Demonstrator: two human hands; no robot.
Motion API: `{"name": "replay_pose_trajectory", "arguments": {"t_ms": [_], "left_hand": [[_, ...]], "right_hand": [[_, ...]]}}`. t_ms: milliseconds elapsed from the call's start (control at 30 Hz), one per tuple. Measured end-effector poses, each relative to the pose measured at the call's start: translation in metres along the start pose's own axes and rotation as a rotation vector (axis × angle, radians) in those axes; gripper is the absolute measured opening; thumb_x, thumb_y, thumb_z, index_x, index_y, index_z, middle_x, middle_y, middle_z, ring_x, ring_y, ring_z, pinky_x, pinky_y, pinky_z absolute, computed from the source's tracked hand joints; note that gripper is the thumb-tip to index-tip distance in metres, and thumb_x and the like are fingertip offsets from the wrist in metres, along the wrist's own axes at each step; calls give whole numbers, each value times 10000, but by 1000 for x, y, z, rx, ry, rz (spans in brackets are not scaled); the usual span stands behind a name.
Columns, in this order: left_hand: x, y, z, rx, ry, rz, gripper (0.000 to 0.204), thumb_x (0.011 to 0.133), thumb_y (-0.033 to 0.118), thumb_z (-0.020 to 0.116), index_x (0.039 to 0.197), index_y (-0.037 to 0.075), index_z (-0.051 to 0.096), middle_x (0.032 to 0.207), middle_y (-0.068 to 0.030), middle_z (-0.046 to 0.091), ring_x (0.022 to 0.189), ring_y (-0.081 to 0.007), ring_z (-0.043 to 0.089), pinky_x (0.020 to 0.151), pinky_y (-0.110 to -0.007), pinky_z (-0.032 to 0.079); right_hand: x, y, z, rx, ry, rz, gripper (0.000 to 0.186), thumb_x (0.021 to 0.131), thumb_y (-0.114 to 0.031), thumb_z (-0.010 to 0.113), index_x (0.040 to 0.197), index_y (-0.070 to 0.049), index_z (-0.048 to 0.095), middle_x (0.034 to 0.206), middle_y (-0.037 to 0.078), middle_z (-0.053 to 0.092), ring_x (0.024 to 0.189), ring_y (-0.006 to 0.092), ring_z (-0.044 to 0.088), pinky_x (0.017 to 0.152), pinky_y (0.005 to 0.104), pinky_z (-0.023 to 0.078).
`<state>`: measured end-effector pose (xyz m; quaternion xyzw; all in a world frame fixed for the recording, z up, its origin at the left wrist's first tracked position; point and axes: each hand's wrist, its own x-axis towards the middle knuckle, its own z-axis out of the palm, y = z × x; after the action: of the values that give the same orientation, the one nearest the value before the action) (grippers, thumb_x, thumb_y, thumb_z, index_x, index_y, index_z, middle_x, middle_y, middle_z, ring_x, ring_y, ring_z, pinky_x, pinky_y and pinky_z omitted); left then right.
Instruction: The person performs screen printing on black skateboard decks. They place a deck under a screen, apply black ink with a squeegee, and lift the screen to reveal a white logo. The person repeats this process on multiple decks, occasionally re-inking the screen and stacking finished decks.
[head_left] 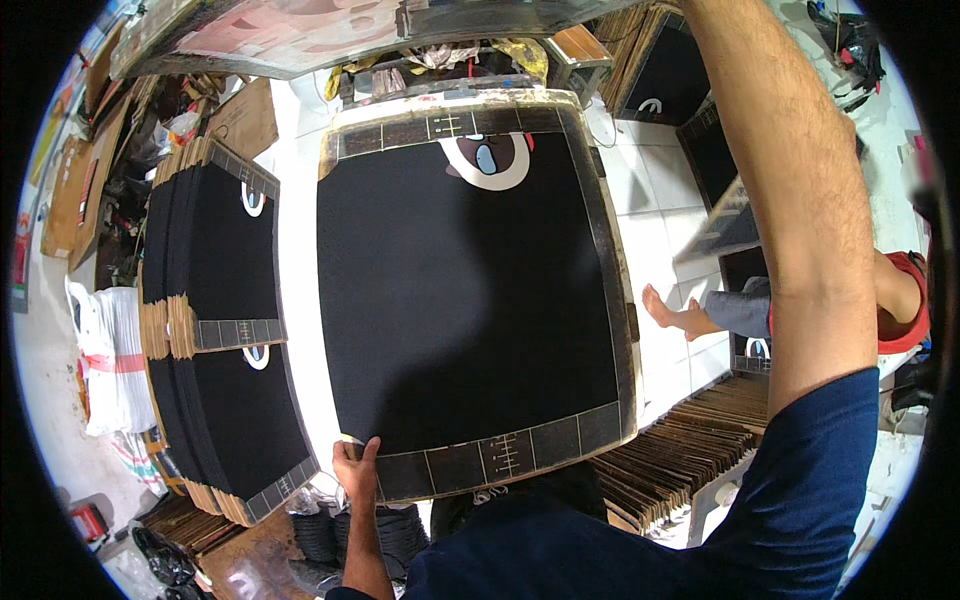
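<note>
Gripping near left corner of large black board (460,300), left hand (356,470) pinches its edge, thumb on top. Board lies flat on work surface, centre of scene, white-and-blue emblem near far edge. Right arm reaches up and far right; right hand out of view, state unknowable. Stacks of similar black boards (215,330) stand left. Seated person's bare foot (672,310) rests on white tiled floor (655,240) at right.

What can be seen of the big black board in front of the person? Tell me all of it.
The big black board lies flat on a table, nearly square, matte black like dark fabric on a panel. A worn tan border with ruler-like marks runs around its rim. Near the far edge sits a white curved shape with a blue spot. The left hand grips its near left corner. The right arm reaches up past it; that hand is out of view.
</note>
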<state>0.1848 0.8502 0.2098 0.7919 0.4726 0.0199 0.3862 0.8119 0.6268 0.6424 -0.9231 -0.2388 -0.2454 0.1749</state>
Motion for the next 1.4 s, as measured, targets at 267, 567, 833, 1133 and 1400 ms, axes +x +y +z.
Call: {"name": "replay_pose_trajectory", "arguments": {"t_ms": [267,567,833,1133,1400], "left_hand": [[9,21,2,65,111,52,643,726,356,953,1085,-12,567,987,-164,624,907,-300,591,853,-433,493],[32,-12,21,71,22,-123,827,674,417,982,1166,-53,512,1137,-243,588,1072,-386,590,957,-479,480],[50,111,15,-233,12,110,874,872,440,833,1459,-63,425,1456,-271,466,1336,-388,504,1102,-496,435],[84,238,55,-1235,-53,-394,651,1061,635,432,1461,123,476,1348,-111,577,1135,-298,594,902,-508,527],[108,130,91,-151,-14,-237,640,1052,602,481,1113,-27,581,909,-177,682,757,-273,685,644,-358,506]], "right_hand": [[38,13,14,-14,134,-125,637,940,-515,527,1223,31,694,1295,335,636,1266,455,600,1073,465,479],[24,6,4,-27,14,28,794,935,-648,496,1108,98,704,1209,363,662,1157,477,657,1021,491,507],[-130,-10,18,51,38,91,513,1011,-502,500,1027,-61,762,945,134,768,869,341,726,792,429,554],[-375,10,139,287,-259,136,368,888,-319,711,1159,-70,703,1091,152,676,1066,341,618,891,455,460],[-208,101,325,109,-43,-169,851,724,-221,881,1453,-31,484,1423,205,526,1357,399,473,1121,482,397]]}}
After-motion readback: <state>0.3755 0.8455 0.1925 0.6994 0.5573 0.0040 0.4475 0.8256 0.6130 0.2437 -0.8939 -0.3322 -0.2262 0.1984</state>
